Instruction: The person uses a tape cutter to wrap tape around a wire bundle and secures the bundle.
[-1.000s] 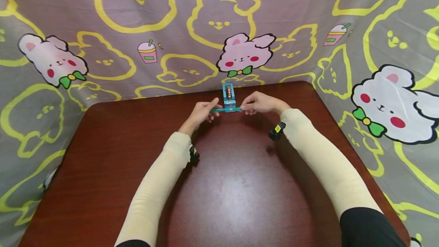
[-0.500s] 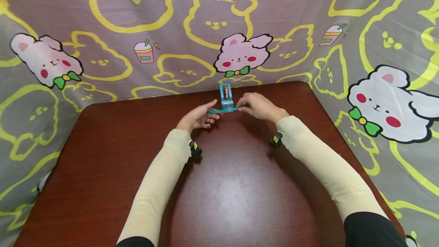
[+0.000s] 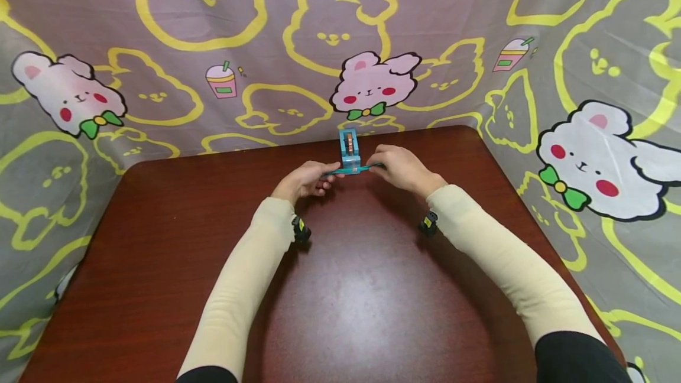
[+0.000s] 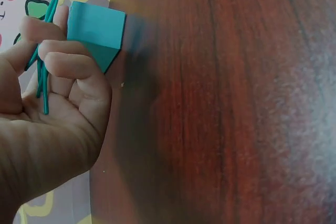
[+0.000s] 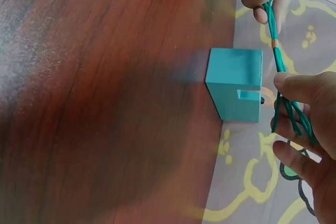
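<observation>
A bundle of thin green wires (image 5: pixel 278 59) is stretched level between the two hands, with a narrow brownish band (image 5: pixel 274 43) round its middle. My left hand (image 3: pixel 305 181) pinches one end, and loose wire ends (image 4: pixel 44 90) lie across its palm in the left wrist view. The other end is pinched by my right hand (image 3: pixel 401 165), where the strands fan out below the thumb in the right wrist view. Just behind the bundle stands a blue tape dispenser (image 3: pixel 343 149) with a brownish roll (image 3: pixel 350 143) in it. Whether bundle and dispenser touch, I cannot tell.
The dispenser sits near the far edge of the dark red-brown wooden table (image 3: pixel 340 265). A patterned cloth (image 3: pixel 298 28) hangs behind the table and along its sides. Each wrist carries a small black camera (image 3: pixel 301 230).
The left thumb, raised half a second ago, has come down onto the bundle. My right hand has turned slightly at its end of the wires. The dispenser has stayed in place.
</observation>
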`<action>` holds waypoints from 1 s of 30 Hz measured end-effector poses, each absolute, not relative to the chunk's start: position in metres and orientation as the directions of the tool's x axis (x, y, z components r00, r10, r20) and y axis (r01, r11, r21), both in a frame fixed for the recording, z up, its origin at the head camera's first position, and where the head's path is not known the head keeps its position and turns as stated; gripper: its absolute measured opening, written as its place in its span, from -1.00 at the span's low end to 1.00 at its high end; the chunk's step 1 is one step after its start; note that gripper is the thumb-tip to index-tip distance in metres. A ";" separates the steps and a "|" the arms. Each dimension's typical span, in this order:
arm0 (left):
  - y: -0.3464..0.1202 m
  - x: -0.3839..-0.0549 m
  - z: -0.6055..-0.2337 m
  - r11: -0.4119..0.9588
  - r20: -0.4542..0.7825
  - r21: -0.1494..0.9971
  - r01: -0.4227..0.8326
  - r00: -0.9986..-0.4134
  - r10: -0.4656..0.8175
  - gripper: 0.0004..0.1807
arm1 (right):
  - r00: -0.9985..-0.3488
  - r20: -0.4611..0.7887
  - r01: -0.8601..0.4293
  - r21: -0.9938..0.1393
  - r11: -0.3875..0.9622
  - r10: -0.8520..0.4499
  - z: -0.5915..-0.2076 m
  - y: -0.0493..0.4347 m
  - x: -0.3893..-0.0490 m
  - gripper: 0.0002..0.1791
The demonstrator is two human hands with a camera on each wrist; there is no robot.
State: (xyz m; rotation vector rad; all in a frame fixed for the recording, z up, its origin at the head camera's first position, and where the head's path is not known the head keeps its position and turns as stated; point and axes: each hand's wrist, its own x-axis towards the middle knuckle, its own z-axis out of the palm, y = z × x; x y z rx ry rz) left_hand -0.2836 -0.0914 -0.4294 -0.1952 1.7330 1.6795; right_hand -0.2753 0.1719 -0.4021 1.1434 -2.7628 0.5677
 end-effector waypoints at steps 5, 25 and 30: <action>-0.094 -0.284 -0.424 0.139 -0.532 0.845 -0.517 -0.783 0.321 -0.53 | -0.744 0.181 -0.655 -0.383 0.651 -0.643 -0.396 0.169 -0.282 -0.83; -0.090 -0.274 -0.424 0.245 -0.269 0.942 -0.228 -0.952 0.147 -0.77 | -0.701 -0.579 0.444 -0.812 0.379 -0.417 -0.425 0.163 -0.322 -0.08; -0.087 -0.272 -0.424 0.272 -0.238 0.942 -0.197 -0.963 0.124 -0.81 | -0.636 -0.590 0.517 -0.804 0.292 -0.497 -0.435 0.167 -0.322 -0.22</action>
